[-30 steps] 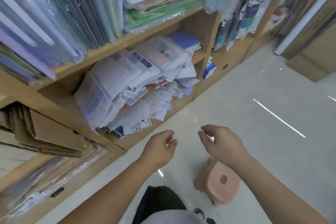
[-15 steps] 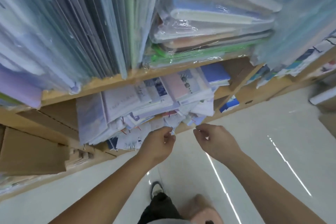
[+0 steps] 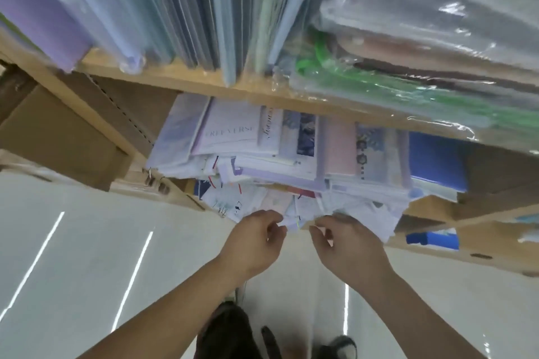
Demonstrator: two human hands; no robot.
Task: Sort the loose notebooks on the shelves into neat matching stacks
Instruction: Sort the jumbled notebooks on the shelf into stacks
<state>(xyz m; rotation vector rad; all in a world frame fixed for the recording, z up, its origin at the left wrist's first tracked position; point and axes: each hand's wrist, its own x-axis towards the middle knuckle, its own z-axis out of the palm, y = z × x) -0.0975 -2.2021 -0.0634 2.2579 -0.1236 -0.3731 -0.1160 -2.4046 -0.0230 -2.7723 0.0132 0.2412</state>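
Loose pastel paper notebooks (image 3: 291, 172) slump on the lower wooden shelf (image 3: 431, 207), twelve o'clock of both hands. Left hand (image 3: 256, 239) and right hand (image 3: 350, 245) curl at the overhanging edge — pinching or only touching, I cannot tell. Tugging a low one could spill the rest.

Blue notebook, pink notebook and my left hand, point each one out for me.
blue notebook (image 3: 434, 160), head view, middle of its cover
pink notebook (image 3: 339, 148), head view, middle of its cover
left hand (image 3: 250, 242), head view, back of the hand
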